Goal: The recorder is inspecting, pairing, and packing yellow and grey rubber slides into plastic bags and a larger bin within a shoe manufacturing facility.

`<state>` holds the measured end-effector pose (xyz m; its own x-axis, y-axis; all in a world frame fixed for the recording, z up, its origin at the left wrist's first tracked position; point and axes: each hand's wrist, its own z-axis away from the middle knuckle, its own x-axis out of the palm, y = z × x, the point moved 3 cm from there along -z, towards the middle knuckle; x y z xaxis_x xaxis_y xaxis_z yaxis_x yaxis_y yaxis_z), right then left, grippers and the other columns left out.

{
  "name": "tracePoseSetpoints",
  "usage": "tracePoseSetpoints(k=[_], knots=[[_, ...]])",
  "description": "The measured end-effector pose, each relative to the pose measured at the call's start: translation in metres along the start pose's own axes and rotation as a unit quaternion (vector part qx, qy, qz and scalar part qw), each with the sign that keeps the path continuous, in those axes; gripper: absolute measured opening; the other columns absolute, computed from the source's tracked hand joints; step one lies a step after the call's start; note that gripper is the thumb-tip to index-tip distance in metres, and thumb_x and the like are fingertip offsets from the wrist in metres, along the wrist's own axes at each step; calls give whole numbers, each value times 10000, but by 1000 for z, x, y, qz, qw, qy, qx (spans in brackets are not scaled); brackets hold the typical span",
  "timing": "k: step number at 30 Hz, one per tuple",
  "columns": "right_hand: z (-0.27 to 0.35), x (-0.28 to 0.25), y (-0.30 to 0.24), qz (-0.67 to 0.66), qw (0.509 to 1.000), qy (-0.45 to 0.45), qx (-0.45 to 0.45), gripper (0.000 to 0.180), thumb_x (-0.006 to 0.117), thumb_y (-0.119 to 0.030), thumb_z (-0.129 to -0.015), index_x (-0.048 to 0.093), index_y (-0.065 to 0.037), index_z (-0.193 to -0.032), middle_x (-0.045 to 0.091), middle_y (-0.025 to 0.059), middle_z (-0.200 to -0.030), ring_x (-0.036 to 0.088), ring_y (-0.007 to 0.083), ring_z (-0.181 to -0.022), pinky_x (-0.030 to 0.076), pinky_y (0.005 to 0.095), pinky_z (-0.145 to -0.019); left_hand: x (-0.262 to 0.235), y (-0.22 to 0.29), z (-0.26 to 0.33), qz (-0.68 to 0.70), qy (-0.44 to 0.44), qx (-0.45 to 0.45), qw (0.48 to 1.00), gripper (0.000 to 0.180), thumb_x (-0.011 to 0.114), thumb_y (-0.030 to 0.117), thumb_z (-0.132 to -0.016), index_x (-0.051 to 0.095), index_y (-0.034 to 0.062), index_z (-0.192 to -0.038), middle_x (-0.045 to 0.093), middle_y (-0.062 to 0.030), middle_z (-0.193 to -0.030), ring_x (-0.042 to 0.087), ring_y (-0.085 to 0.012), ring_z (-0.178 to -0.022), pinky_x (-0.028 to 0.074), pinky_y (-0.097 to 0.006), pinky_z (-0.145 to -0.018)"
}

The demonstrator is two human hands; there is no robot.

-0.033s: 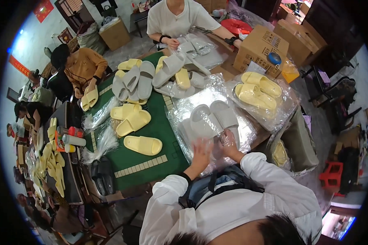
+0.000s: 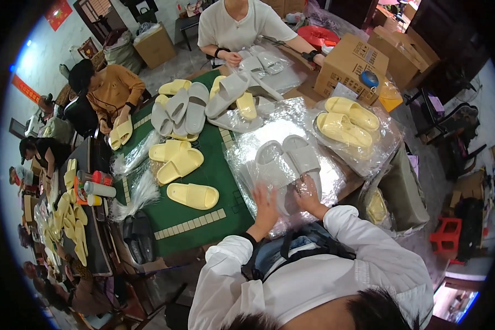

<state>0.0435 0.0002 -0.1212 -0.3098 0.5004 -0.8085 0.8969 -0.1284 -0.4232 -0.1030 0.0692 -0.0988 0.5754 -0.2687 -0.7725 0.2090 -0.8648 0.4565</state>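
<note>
A pair of grey slide slippers (image 2: pixel 287 159) lies in a clear plastic bag (image 2: pixel 325 162) on a stack of shiny clear bags in front of me. My left hand (image 2: pixel 266 208) is flat against the plastic just below the left slipper, fingers spread. On the other side, my right hand (image 2: pixel 309 197) rests at the near end of the right slipper, its fingers apart and partly behind glare. To the right of the pair, yellow slippers (image 2: pixel 344 129) sit in clear plastic. Loose yellow slippers (image 2: pixel 192 196) lie on the green mat at left.
Grey and yellow slippers (image 2: pixel 197 107) are heaped on the green mat (image 2: pixel 225 181). A person (image 2: pixel 242 33) across the table touches bagged grey slippers. A cardboard box (image 2: pixel 351 69) with blue tape stands at far right. Below the table's right edge is an open bin (image 2: pixel 404 192).
My left hand has shifted slightly to the left, its fingers spread over the plastic. My right hand's fingers look a little more spread at the slipper. The grey pair stays in place.
</note>
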Motion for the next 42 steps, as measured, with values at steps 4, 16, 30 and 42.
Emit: tracePoseSetpoints(k=[4, 16, 30, 42], knots=[[-2, 16, -4, -11, 1000, 17, -7, 323, 597, -136, -699, 518, -19, -990, 445, 260, -1125, 430, 411, -984, 359, 490, -819, 3, -44, 7, 184, 74, -269, 942, 791, 356, -148, -705, 25, 42, -1397, 224, -268, -1375, 303, -360, -1256, 282, -383, -997], [-69, 34, -4, -14, 986, -144, 77, 564, 580, -197, -713, 417, -15, -1221, 332, 275, -1280, 462, 407, -1007, 398, 478, -798, 39, -34, 46, 514, -161, -355, 764, 945, 350, -211, -664, -24, 230, -1411, 268, -213, -1390, 587, -229, -830, 486, -271, -650], [30, -52, 5, -22, 917, -299, 264, 266, 588, -305, -758, 635, -56, -842, 612, 162, -853, 561, 330, -834, 441, 393, -706, 61, -46, 56, 501, -174, -511, 677, 273, 458, 12, -807, 501, -46, -1070, 611, -130, -768, 589, -153, -625, 484, -271, -530], [-15, -88, -2, 41, 987, -155, -1, 936, 739, -386, -601, 245, -160, -1364, 231, 151, -1396, 239, 346, -1271, 131, 543, -1028, -8, 48, -54, 387, -221, -195, 874, 183, 477, 146, -875, 640, 97, -942, 639, -64, -927, 527, -217, -1001, 251, -398, -988]])
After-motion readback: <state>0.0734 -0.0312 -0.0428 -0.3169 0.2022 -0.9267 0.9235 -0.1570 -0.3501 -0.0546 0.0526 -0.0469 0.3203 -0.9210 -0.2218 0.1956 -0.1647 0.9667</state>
